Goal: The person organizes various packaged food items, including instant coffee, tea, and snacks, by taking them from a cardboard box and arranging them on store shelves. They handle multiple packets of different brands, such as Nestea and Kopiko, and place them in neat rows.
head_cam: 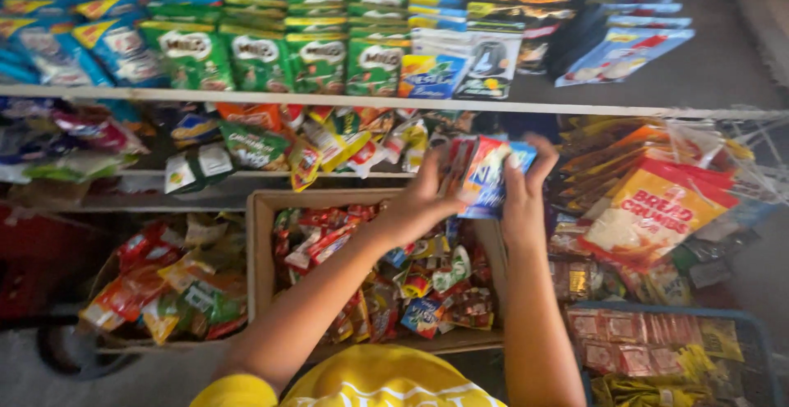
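Both my hands are raised over an open cardboard box (261,243) full of small colourful sachets. My right hand (523,197) grips a stack of flat blue, red and white packets (488,179) from the right side. My left hand (419,202) holds the same stack from the left, fingers pressed on its front. The stack is held upright just below the middle shelf, above the box's far edge.
A white shelf edge (246,96) carries green and blue pouches above. A lower shelf holds loose mixed packets. Left of the box lies a second carton (168,288) of sachets. An orange breadcrumb bag (653,214) and a blue crate (752,341) of packets sit at the right.
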